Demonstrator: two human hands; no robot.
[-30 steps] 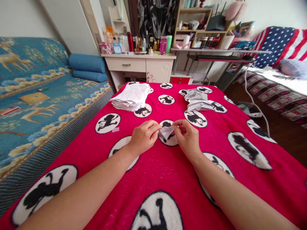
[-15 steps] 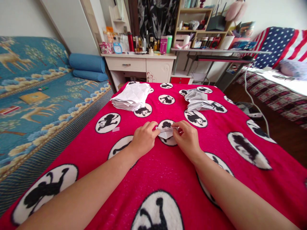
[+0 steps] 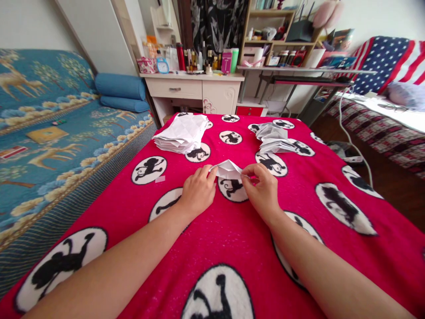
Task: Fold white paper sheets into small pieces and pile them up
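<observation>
A small folded white paper [image 3: 228, 169] spans the gap between my hands, its middle raised to a peak. My left hand [image 3: 199, 189] pinches its left end between thumb and fingers. At the right end, my right hand [image 3: 262, 188] grips the paper's corner between thumb and index finger. Both hands are just above the red cloth [image 3: 212, 230] with its black-and-white oval figures. Farther back on the left lies a stack of white paper sheets [image 3: 182, 133]. On the back right is a smaller pile of folded papers [image 3: 274, 138].
A small pale scrap [image 3: 160, 179] lies on the cloth left of my hands. The blue patterned sofa [image 3: 76, 150] runs along the left side. Beyond the far edge stand a white dresser [image 3: 186, 91] crowded with bottles and a desk [image 3: 305, 69] with shelves.
The folded paper has spread wider and its middle has risen into a peak. My hands have moved slightly apart, both still holding its ends.
</observation>
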